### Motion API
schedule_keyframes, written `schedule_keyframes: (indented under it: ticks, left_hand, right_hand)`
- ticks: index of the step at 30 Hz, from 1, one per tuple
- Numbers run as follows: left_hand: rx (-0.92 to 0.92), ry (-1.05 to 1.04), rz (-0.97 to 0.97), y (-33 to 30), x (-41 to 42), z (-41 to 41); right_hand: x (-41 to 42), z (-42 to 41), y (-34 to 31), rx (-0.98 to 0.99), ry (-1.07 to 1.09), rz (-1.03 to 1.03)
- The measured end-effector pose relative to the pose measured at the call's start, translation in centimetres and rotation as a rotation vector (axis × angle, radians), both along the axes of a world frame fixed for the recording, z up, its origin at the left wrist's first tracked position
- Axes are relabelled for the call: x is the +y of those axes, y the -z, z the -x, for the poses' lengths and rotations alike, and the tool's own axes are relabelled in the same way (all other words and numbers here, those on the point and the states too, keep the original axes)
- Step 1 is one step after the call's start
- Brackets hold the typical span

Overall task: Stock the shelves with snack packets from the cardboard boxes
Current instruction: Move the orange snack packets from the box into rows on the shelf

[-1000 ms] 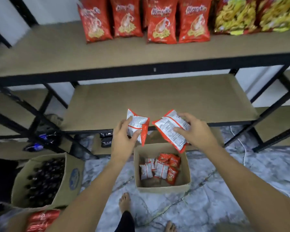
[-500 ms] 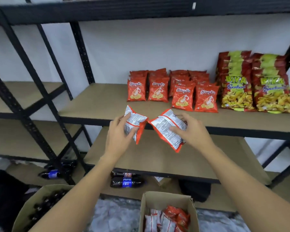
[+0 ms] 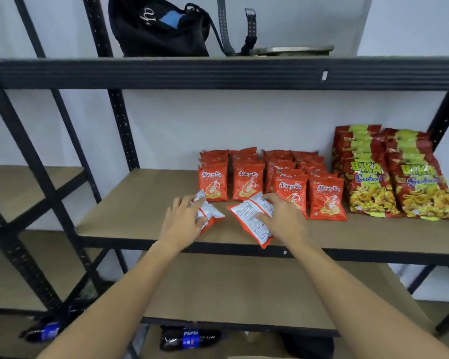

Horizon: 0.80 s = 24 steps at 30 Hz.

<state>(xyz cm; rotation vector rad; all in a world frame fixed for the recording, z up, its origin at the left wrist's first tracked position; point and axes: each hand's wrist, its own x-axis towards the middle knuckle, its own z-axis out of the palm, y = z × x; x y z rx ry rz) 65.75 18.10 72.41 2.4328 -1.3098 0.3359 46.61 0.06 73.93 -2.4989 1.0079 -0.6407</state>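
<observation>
The black metal rack (image 3: 119,141) fills the view, and its middle shelf (image 3: 145,203) carries the stock. On the shelf above sits a black bag (image 3: 161,29); low down lie two cola bottles (image 3: 189,339).

At the right of the middle shelf stand two stacks of big seafood snack bags (image 3: 397,182). Left of them are four rows of small red prawn cracker packets (image 3: 246,182), front faces showing; how many stand behind each front one I cannot count.

The left hand (image 3: 184,224) grips one small packet (image 3: 208,211), fingers curled over it, just in front of the leftmost row. The right hand (image 3: 280,218) grips a second packet (image 3: 254,221), its printed back up, near the shelf's front edge.

This looks like the placing step: both packets are at the shelf but not yet set upright. The next move likely calls for turning each face-forward and standing it in front of a row without toppling the others.
</observation>
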Motion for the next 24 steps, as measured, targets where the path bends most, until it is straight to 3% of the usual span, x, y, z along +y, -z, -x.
schedule_keyframes:
  ticks: [7, 11, 17, 24]
  left_hand:
    - [0.027, 0.098, -0.194, 0.9, -2.2, -4.8]
    - [0.036, 0.146, -0.129, 1.7, -3.3, -5.5]
    - [0.065, 0.154, -0.129, 4.7, -3.4, -5.3]
    - [0.121, 0.173, -0.118, 4.8, -3.3, -5.6]
  right_hand:
    - [-0.2, -5.0, 1.1, 0.160, 0.093, 0.033]
    - [0.5, -6.7, 2.3, 0.242, 0.075, 0.187]
    - [1.4, -7.1, 5.2, 0.422, -0.037, 0.145]
    - [0.5, -7.4, 5.2, 0.422, -0.046, 0.106]
